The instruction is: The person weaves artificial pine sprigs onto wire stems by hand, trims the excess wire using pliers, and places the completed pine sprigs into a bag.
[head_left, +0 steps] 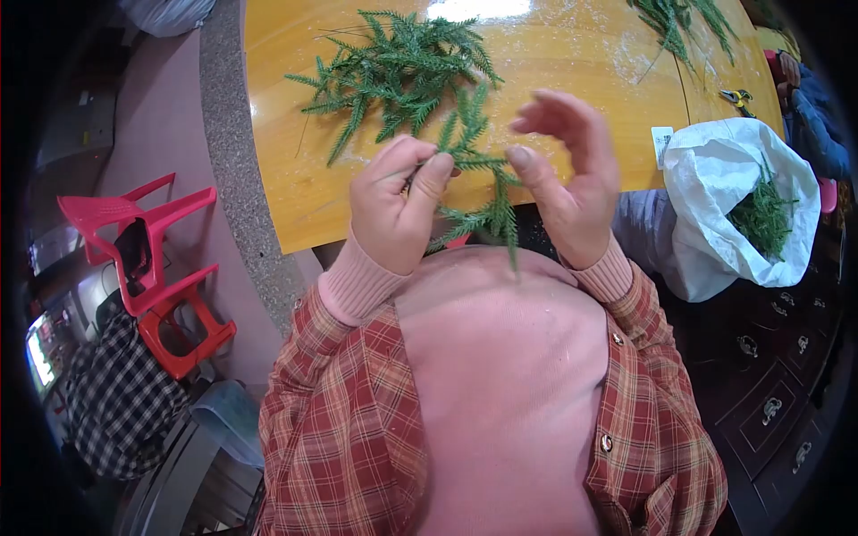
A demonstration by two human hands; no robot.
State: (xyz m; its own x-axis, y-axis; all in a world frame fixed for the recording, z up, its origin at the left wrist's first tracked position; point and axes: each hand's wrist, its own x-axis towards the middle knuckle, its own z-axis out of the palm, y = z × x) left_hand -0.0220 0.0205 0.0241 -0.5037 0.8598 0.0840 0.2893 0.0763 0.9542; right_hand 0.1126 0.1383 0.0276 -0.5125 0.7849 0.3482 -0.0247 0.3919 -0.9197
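My left hand (393, 196) is closed, with thumb and forefinger pinching the stem of a green needle-leaved sprig (499, 210), which looks like artificial pine. Its small branches spread out in several directions, some hanging down in front of my chest. My right hand (576, 174) is to the right of the sprig, fingers apart and slightly blurred. The right thumb tip is close to one branch end; I cannot tell whether they touch. Just beyond my hands, a pile of similar green sprigs (402, 71) lies on the yellow wooden table (572, 116).
More sprigs (684, 27) lie at the table's far right, near yellow-handled pliers (738, 100) and a white label (662, 146). A white sack (706, 223) holding greenery stands at the right. Pink and red plastic chairs (165, 272) are at the left. Another person's blue sleeve (818, 134) shows far right.
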